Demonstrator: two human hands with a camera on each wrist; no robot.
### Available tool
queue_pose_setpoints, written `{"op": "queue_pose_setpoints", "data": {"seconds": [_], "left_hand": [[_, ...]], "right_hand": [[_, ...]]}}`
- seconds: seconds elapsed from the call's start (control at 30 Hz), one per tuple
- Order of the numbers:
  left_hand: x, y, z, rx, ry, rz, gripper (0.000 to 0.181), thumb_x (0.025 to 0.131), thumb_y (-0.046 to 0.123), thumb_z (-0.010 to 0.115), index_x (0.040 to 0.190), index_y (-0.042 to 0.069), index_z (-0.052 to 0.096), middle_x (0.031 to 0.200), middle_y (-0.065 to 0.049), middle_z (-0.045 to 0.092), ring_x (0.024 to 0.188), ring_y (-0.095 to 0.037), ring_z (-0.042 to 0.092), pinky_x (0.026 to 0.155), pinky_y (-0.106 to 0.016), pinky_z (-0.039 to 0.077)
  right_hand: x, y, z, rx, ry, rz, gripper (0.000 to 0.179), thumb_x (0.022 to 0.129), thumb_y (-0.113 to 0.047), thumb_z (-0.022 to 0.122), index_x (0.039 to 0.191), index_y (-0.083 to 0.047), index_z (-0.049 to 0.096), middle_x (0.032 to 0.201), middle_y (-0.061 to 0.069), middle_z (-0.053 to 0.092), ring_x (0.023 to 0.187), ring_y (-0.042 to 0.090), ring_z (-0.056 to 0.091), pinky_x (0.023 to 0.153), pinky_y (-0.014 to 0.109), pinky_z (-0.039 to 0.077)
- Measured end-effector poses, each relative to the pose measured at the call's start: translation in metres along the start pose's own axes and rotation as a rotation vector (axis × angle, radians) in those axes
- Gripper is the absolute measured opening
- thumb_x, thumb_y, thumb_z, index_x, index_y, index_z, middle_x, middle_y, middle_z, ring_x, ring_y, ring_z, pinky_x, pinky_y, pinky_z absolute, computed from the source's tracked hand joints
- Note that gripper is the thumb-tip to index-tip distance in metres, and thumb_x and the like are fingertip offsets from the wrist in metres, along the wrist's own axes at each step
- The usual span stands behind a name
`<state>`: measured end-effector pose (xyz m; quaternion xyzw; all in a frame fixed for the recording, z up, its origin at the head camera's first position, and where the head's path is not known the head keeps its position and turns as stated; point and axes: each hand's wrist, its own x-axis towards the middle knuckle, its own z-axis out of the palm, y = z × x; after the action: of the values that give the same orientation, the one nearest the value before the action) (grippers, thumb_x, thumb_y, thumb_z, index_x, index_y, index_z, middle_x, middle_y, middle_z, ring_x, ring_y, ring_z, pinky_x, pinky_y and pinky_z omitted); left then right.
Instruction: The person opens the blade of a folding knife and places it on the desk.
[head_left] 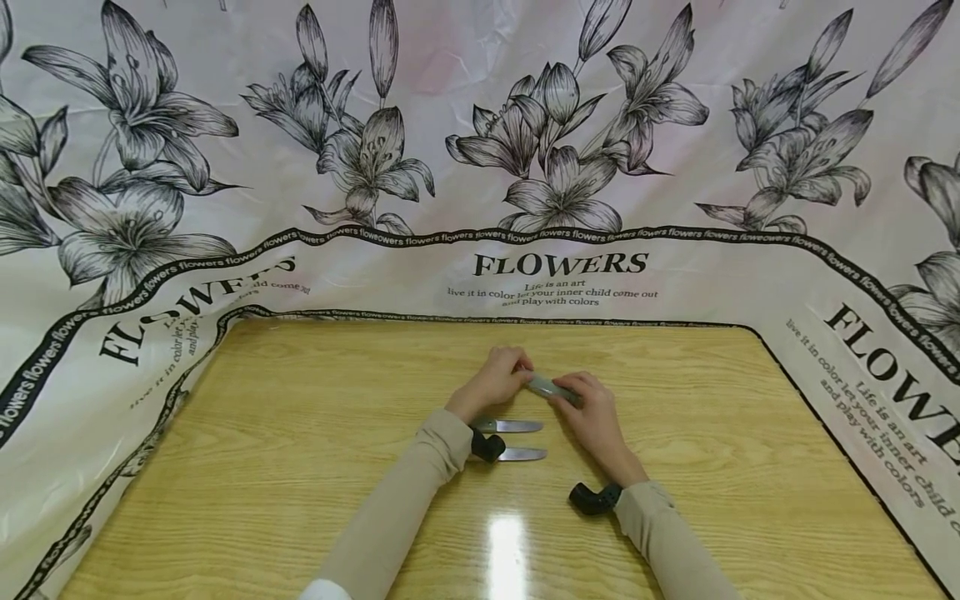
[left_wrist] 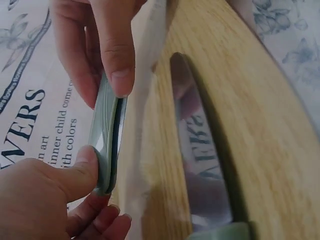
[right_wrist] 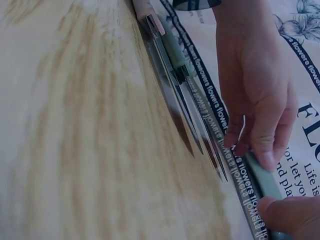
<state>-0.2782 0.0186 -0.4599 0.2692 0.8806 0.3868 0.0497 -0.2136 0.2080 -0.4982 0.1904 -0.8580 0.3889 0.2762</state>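
Note:
A folding knife (head_left: pixel 543 386) with a green handle is held between both hands over the far middle of the table. My left hand (head_left: pixel 498 380) pinches its left end between thumb and fingers. At the other end, my right hand (head_left: pixel 591 407) grips the handle with thumb and fingertips. In the left wrist view, a dark slot runs along the green handle (left_wrist: pixel 104 135), with a thin strip of metal at its edge. Below the left hand lie two unfolded knives, an upper knife (head_left: pixel 519 426) and a lower knife (head_left: pixel 523 454), blades pointing right. The left wrist partly covers their handles.
The wood-grain table (head_left: pixel 300 467) has a flower-printed sheet (head_left: pixel 555 283) along its back and sides. A black wrist camera (head_left: pixel 487 447) on the left arm overhangs the lower knife; another black wrist camera (head_left: pixel 594 498) sits on the right wrist.

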Motion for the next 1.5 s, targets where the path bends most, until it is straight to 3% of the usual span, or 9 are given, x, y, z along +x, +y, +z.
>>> {"op": "queue_pose_setpoints", "data": {"seconds": [0.1,0.27,0.57,0.83,1.0,1.23,1.37,1.5], "left_hand": [[-0.002,0.001,-0.003,-0.116,0.002,0.009,0.011,0.099,0.008,0.061,0.101,0.001,0.07,0.095,-0.007,0.065,0.087,-0.017,0.051,0.076,-0.025,0.045],[-0.006,0.004,-0.01,-0.305,0.034,-0.068,0.012,0.099,0.01,0.061,0.102,0.002,0.07,0.097,-0.005,0.065,0.087,-0.014,0.056,0.076,-0.025,0.049],[-0.013,0.017,-0.021,-0.382,0.085,-0.086,0.013,0.095,0.007,0.065,0.1,-0.002,0.073,0.085,-0.009,0.07,0.085,-0.033,0.067,0.069,-0.026,0.051],[-0.022,0.023,-0.025,-0.549,0.166,-0.156,0.012,0.094,0.004,0.067,0.098,-0.006,0.072,0.084,-0.011,0.07,0.068,-0.015,0.064,0.079,-0.051,0.057],[-0.03,0.026,-0.028,-0.632,0.232,-0.197,0.013,0.092,0.003,0.068,0.099,-0.007,0.073,0.084,-0.013,0.071,0.064,-0.013,0.063,0.081,-0.054,0.056],[-0.047,0.03,-0.033,-0.638,0.263,-0.181,0.017,0.094,0.009,0.067,0.101,-0.005,0.073,0.085,-0.012,0.071,0.071,-0.015,0.066,0.083,-0.052,0.056],[-0.059,0.03,-0.038,-0.65,0.247,-0.154,0.019,0.095,0.014,0.067,0.104,-0.002,0.073,0.086,-0.011,0.07,0.077,-0.018,0.066,0.086,-0.053,0.054],[-0.07,0.029,-0.044,-0.678,0.218,-0.125,0.023,0.096,0.019,0.067,0.108,0.0,0.072,0.091,-0.012,0.07,0.083,-0.022,0.067,0.089,-0.051,0.054]], "right_hand": [[0.0,0.001,0.0,-0.004,0.036,-0.051,0.027,0.075,0.005,0.084,0.099,0.003,0.074,0.098,0.011,0.069,0.087,0.026,0.067,0.072,0.026,0.054],[0.0,-0.001,0.002,0.046,0.08,-0.109,0.027,0.076,0.007,0.082,0.102,0.004,0.074,0.1,0.012,0.069,0.091,0.028,0.066,0.081,0.015,0.048],[-0.001,-0.007,0.006,0.115,0.194,-0.21,0.037,0.07,0.016,0.081,0.104,0.005,0.073,0.101,0.015,0.068,0.091,0.031,0.064,0.085,0.014,0.048],[0.004,-0.039,0.002,0.181,0.229,-0.305,0.043,0.058,0.028,0.079,0.098,0.014,0.07,0.094,0.025,0.067,0.082,0.039,0.063,0.082,0.016,0.05],[0.004,-0.048,0.005,0.203,0.226,-0.358,0.049,0.052,0.03,0.079,0.099,0.016,0.07,0.094,0.028,0.067,0.081,0.041,0.064,0.082,0.019,0.052],[-0.008,-0.04,0.024,0.23,0.258,-0.302,0.045,0.063,0.021,0.081,0.106,0.008,0.072,0.102,0.02,0.069,0.084,0.031,0.065,0.08,0.018,0.051],[-0.013,-0.052,0.031,0.234,0.284,-0.268,0.042,0.066,0.021,0.08,0.106,0.009,0.073,0.102,0.019,0.069,0.083,0.031,0.065,0.073,0.023,0.053],[-0.015,-0.073,0.032,0.29,0.296,-0.241,0.038,0.067,0.025,0.076,0.103,0.012,0.072,0.1,0.023,0.068,0.081,0.031,0.065,0.074,0.021,0.055]]}}
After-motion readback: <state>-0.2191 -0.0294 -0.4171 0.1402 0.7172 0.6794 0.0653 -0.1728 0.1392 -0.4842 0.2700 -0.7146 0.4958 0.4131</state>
